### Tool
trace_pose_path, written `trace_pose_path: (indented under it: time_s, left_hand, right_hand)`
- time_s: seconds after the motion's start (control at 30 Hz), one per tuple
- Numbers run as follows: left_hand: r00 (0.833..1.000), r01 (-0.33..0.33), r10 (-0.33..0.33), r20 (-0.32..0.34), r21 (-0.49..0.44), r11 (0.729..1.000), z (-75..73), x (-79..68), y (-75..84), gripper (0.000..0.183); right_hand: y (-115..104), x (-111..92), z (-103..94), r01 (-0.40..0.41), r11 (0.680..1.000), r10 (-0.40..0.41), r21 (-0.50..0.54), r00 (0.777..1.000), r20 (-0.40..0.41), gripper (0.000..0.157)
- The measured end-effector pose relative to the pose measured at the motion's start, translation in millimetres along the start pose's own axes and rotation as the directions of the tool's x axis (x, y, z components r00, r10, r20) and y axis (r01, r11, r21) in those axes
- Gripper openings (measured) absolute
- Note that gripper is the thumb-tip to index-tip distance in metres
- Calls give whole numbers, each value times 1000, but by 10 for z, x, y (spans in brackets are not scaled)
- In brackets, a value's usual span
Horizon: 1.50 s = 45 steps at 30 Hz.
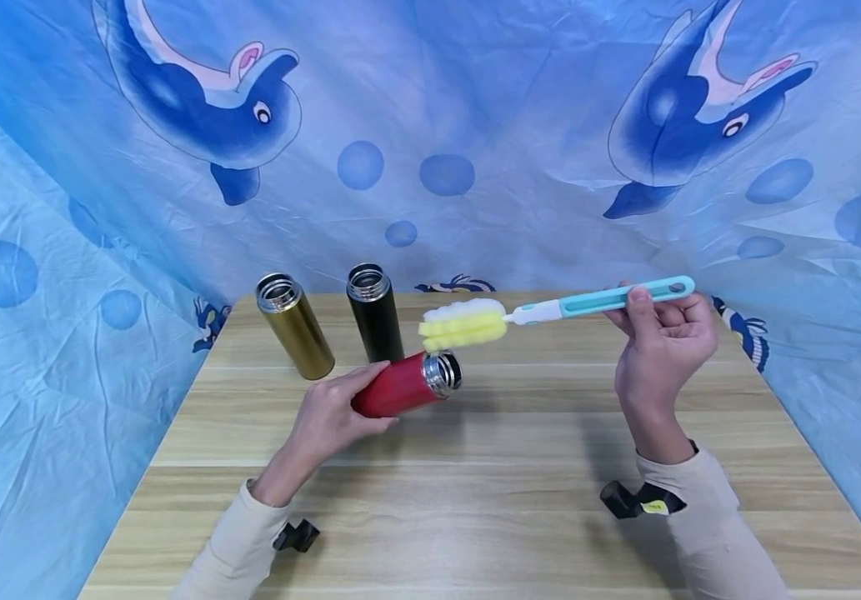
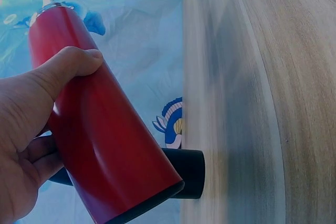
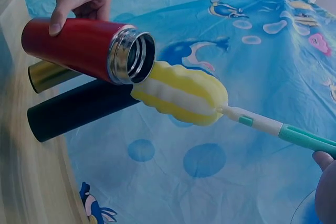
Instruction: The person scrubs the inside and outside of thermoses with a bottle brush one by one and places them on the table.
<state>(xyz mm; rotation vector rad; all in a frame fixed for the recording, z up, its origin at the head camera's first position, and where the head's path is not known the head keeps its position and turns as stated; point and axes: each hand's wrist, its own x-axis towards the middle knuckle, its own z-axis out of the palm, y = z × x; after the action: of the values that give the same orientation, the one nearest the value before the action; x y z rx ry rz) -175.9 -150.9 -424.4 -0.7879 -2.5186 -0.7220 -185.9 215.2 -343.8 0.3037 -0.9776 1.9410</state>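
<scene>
My left hand (image 1: 336,408) grips a red thermos bottle (image 1: 396,387) around its body. The bottle is tilted, its open steel mouth (image 3: 134,56) facing right. In my right hand (image 1: 663,342) is a bottle brush (image 1: 603,300), pinched by its teal handle between thumb and fingers. The brush's yellow and white sponge head (image 3: 181,93) points left and lies outside the bottle, close by its mouth in the right wrist view. The left wrist view shows the thumb across the red bottle (image 2: 105,124) and its dark base turned toward the camera.
Behind the left hand, a gold bottle (image 1: 297,329) and a black bottle (image 1: 375,317) stand upright without lids on the wooden table (image 1: 490,500). A blue cloth with dolphins (image 1: 535,117) hangs around the table's back and sides. Small black cameras (image 1: 640,500) sit at both wrists.
</scene>
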Motion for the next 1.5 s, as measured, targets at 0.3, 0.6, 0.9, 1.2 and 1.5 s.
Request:
trace_pose_path:
  time_s: [0.3,0.6,0.9,1.2,1.5]
  left_hand:
    - [1000,20,-19,18,-30,999,10,6,7,79]
    - [997,80,-80,8,-18,997,-8,26,6,80]
    - [996,93,-93,3,8,996,5,28,19,80]
    - [990,138,-138,18,24,990,14,34,21,81]
    - [984,176,-177,39,28,984,22,57,30,81]
  right_hand:
    - [24,-7,-165,-28,1000,28,-11,998,-50,18]
    - [25,1,-270,-2,1000,2,3,1000,-8,16]
    - [-40,-10,-306,7,1000,-7,-5,1000,14,15]
    - [-118,-37,-311,1,1000,-2,16,1000,26,17]
    - [-133,-54,-270,1,998,-4,70,999,45,14]
